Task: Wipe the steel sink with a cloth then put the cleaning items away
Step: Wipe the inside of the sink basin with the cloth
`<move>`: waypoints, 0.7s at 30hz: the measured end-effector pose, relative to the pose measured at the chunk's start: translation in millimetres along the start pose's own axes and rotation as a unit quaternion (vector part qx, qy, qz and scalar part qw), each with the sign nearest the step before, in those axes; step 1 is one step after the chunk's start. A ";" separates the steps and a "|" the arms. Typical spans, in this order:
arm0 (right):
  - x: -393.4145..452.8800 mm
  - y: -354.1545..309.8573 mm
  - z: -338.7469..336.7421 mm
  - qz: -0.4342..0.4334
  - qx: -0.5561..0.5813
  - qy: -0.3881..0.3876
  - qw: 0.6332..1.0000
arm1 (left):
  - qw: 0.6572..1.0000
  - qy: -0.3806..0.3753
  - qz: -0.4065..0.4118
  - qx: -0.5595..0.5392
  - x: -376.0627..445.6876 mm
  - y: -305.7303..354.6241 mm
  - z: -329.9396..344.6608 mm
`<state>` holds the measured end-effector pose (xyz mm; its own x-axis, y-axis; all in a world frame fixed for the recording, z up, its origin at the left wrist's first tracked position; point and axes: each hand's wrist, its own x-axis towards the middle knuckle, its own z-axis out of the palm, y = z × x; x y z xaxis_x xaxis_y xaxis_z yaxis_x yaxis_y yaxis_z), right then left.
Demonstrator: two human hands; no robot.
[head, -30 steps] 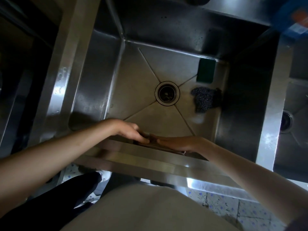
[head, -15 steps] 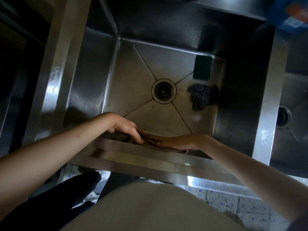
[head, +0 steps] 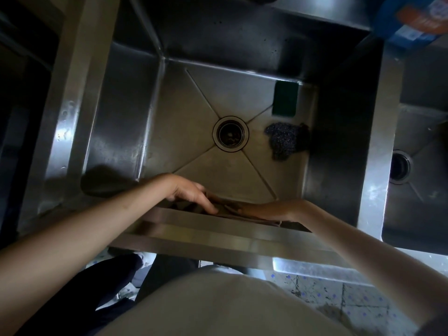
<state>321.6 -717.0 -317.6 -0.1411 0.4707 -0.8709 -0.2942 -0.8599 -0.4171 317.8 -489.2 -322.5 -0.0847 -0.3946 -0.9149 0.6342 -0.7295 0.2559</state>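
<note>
L hand [head: 191,194] & R hand [head: 271,210] flat, fingertips nearly meeting (arms outstretched).

Deep steel sink [head: 121,132], round drain [head: 230,134] at centre, green sponge [head: 285,98] and steel scourer [head: 284,141] on its floor at right, brownish cloth [head: 232,209] against near wall.

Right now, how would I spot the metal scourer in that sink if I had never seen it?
Find the round drain in the middle of the steel sink floor. To its right, by the right wall, two items lie one behind the other. The steel wool scourer is the nearer one, a dark, tangled, glinting clump, unlike the flat green sponge behind it.
</note>
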 end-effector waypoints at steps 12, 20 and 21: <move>7.7 10.3 -6.7 -0.069 0.017 -0.036 0.997 | 0.998 0.026 0.041 0.035 23.7 -2.3 3.0; 13.0 17.7 -8.9 -0.089 0.081 -0.038 0.992 | 0.999 0.034 0.010 0.024 19.0 0.1 7.2; 12.2 20.2 -9.5 -0.089 0.082 -0.037 0.992 | 0.999 0.036 0.003 0.029 17.3 2.3 8.4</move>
<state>322.9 -730.5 -339.2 -0.1403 0.6300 -0.7638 -0.4699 -0.7214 -0.5087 311.4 -502.3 -335.1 -0.0231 -0.3596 -0.9328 0.5884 -0.7592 0.2781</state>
